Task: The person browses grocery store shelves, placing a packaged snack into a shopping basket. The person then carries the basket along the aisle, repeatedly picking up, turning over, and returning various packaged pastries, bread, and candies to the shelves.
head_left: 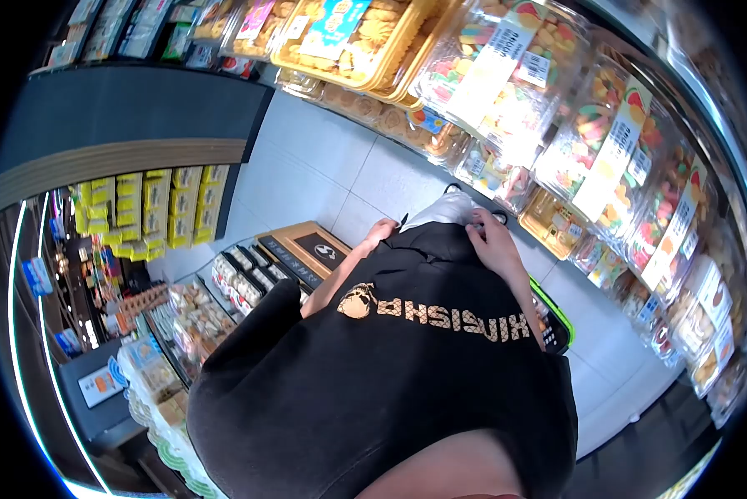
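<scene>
My left hand (382, 230) is closed in front of my black shirt (390, 333), with a thin dark item (403, 221) at its fingertips, too small to name. My right hand (494, 243) hangs beside the shirt's hem and light grey trousers (452, 208), its fingers loosely bent and apart, with nothing seen in them. Nearest to it on the right are clear packs of colourful gummy candy (507, 75) on the shelf and a yellow-tray pack (552, 220) lower down. Partly behind my right arm shows a black device with keys and a bright green edge (556, 316).
Yellow trays of cookies (353, 41) line the upper shelf. At left stand a dark counter side (132, 108), yellow packs (153, 212), a brown box with a black label (315, 249) and several packaged goods (199, 312). Pale floor tiles (307, 158) run between the shelves.
</scene>
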Motion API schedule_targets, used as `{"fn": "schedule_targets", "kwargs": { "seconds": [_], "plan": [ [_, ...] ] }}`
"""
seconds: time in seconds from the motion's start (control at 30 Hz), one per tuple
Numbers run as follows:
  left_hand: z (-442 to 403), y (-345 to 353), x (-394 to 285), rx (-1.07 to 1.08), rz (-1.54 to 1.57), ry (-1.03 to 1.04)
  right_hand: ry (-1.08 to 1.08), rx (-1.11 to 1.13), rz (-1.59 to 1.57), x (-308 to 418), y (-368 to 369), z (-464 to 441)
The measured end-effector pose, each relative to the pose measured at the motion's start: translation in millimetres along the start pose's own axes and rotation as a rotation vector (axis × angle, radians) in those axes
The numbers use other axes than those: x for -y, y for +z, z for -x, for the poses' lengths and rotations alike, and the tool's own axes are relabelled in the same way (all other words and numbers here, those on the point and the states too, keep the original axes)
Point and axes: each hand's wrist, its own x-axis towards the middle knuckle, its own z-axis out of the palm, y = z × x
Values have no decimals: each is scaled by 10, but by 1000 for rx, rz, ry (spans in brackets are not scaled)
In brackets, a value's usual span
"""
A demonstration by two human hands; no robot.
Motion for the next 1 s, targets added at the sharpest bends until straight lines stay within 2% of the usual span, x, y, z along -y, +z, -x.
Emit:
{"fn": "schedule_targets", "kwargs": {
  "seconds": [0.03, 0.07, 0.13, 0.23, 0.27, 0.3, 0.47, 0.5, 0.6, 0.63, 0.67, 0.7, 0.73, 0.8, 0.87, 0.9, 1.0],
  "plan": [
    [-536, -245, 1119, 92, 250, 95, 32, -26, 113, 44, -11, -29],
    [-135, -371, 866, 62, 281, 22, -1, -18, 231, 33, -2, -61],
    [243, -469, 861, 17, 140, -104, -70, -25, 464, -70, 12, -159],
    [561, -542, 955, 8, -15, -225, -153, 18, 474, -96, 73, -279],
    [625, -565, 978, 13, -50, -251, -75, 106, 473, 79, 55, -318],
    [662, -566, 998, 27, -89, -271, -91, 96, 481, 88, 120, -360],
    [460, -672, 818, 113, -218, -251, -191, 136, 405, 369, 334, -627],
    [330, -789, 696, 118, -237, -221, -211, 136, 412, 430, 403, -707],
    [-300, -1308, 211, 87, -188, -89, -18, 331, -303, 1058, 497, -943],
    [-653, -1562, 167, 184, 26, -66, -25, 360, -596, 1236, 578, -1023],
    [-662, -1705, -391, 52, -28, -5, -25, 356, -719, 1488, 613, -1108],
    [-882, -1831, -704, 29, 236, 19, -19, 348, -847, 1754, 651, -1162],
    [-770, -1908, -1314, 29, 370, 105, -58, 335, -927, 1986, 721, -1226],
    [-670, -2113, -2153, 74, 523, 453, -121, 284, -1037, 2428, 834, -1370],
    [-442, -2342, -2820, 1, 673, 536, -198, 174, -1138, 2705, 974, -1566],
    [-336, -2490, -3017, 59, 716, 602, -215, 103, -1177, 2822, 1025, -1655],
    [-63, -2828, -3399, 260, 844, 629, -310, -137, -1224, 2947, 1170, -1849]
  ]
}}
